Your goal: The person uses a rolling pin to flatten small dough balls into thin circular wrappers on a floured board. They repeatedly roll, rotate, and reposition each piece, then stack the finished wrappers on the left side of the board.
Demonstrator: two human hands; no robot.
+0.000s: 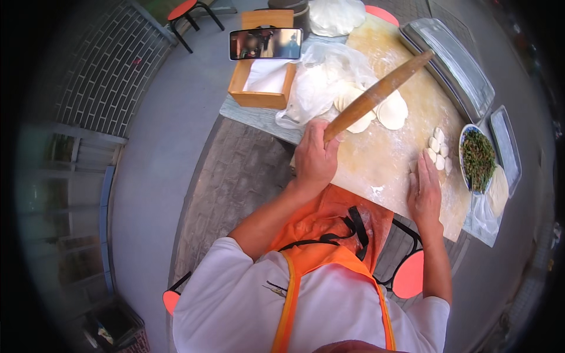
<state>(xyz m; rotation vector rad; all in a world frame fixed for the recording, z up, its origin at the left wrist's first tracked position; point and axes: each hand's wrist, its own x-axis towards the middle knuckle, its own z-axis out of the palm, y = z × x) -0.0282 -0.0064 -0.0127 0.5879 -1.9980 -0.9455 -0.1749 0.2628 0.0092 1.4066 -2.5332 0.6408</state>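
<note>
My left hand [316,154] grips one end of a tapered wooden rolling pin [379,97], which slants up and away to the right over the board. Flat on the floured wooden board [362,163], my right hand [424,189] lies with its fingertips against a cluster of small dough pieces [437,148]. Some dough may be hidden under that palm. Beyond the pin are thin round dough wrappers [392,110], stacked and overlapping, beside a clear plastic bag [318,84]. To the right of my right hand stands an oval dish of chopped green filling [476,159].
A wooden box [260,99] holding white tissue stands at the table's left, with a phone [265,44] propped on it. Metal trays [454,66] line the board's far right edge. A bag of dough [336,17] lies at the back. A red stool [408,273] stands below the table.
</note>
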